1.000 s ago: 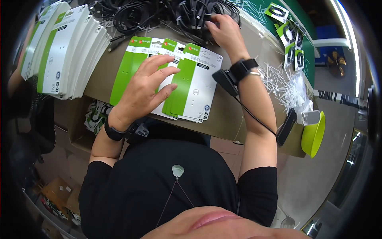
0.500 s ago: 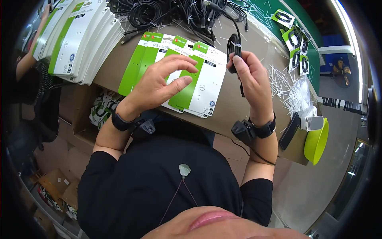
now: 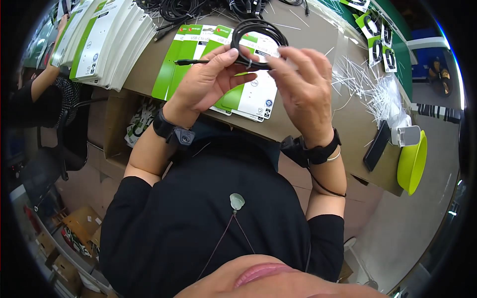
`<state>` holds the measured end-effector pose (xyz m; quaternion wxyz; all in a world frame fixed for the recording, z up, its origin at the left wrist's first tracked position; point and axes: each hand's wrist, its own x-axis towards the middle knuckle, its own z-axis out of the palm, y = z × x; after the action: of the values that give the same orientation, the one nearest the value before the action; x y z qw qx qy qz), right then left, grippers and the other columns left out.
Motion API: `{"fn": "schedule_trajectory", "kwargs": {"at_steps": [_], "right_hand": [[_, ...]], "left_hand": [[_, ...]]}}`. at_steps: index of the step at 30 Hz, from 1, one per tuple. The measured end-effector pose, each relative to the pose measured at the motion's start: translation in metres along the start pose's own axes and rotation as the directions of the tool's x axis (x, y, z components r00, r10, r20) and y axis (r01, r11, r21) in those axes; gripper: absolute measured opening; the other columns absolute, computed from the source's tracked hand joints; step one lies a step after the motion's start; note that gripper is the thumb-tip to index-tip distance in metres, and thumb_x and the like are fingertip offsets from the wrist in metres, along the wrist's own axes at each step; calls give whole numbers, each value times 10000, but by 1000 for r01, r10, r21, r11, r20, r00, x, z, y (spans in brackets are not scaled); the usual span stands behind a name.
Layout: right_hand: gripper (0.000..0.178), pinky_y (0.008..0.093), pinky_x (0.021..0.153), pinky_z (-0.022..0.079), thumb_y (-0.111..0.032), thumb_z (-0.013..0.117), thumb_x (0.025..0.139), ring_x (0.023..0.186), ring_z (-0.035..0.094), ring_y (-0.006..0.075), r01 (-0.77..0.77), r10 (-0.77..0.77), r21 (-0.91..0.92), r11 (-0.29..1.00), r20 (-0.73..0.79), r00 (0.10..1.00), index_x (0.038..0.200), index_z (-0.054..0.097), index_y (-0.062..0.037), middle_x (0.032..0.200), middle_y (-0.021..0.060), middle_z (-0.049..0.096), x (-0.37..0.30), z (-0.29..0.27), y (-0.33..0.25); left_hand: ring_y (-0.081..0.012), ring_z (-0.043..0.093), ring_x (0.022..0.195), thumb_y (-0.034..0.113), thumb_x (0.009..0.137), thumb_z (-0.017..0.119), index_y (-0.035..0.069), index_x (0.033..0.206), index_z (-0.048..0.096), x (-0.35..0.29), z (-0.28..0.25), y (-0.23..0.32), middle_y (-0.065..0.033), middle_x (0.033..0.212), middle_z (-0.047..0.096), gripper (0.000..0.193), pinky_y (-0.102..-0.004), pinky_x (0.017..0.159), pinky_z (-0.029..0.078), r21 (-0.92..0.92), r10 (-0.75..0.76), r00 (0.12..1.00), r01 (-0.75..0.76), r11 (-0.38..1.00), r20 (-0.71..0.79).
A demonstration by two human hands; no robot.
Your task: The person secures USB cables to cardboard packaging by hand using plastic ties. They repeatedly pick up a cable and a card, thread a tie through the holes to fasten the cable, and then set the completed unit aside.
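Observation:
A black coiled USB cable (image 3: 258, 25) is raised above the table, its ring facing me and bound by a pale tie at the bottom. My left hand (image 3: 206, 82) grips the coil's lower left side, thumb in front; one cable end with a connector (image 3: 186, 62) sticks out leftward past that hand. At the coil's lower right edge is my right hand (image 3: 305, 92), its fingers bent and smeared by motion, so their hold is unclear. Beneath the hands lie several overlapping green-and-white packaging cards (image 3: 258, 97).
A tall stack of similar cards (image 3: 107, 49) stands at the left. Black cables (image 3: 181, 12) are heaped at the back. White ties (image 3: 360, 84) lie scattered on the right, near a phone (image 3: 376, 146) and a lime-green bowl (image 3: 412, 166). Packed cables (image 3: 380, 49) sit at the far right.
My right hand has brought the coil leftward to my left hand, which has closed on it. The coil has turned from edge-on to showing its open ring.

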<state>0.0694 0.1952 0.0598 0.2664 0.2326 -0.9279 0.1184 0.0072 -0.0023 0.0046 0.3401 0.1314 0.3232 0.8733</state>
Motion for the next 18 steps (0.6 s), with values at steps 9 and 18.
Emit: {"fn": "schedule_trajectory", "kwargs": {"at_steps": [9, 18], "right_hand": [[490, 346, 885, 409, -244, 596, 900, 1015, 527, 200, -233, 633, 968, 98, 120, 765, 1272, 445, 37, 1039, 105, 567, -19, 39, -24], [387, 290, 710, 410, -247, 460, 976, 689, 443, 140, -121, 541, 882, -455, 382, 750, 1234, 477, 41, 712, 16, 421, -15, 40, -26]], "left_hand": [[-193, 542, 1098, 216, 979, 431, 55, 1179, 515, 3, 7, -10, -107, 1191, 552, 270, -351, 966, 438, -8, 119, 988, -119, 993, 96], [-115, 528, 735, 376, 983, 399, 9, 1024, 554, 2, 9, -13, 9, 628, 503, 400, -243, 748, 433, -187, 14, 976, 27, 982, 216]]}}
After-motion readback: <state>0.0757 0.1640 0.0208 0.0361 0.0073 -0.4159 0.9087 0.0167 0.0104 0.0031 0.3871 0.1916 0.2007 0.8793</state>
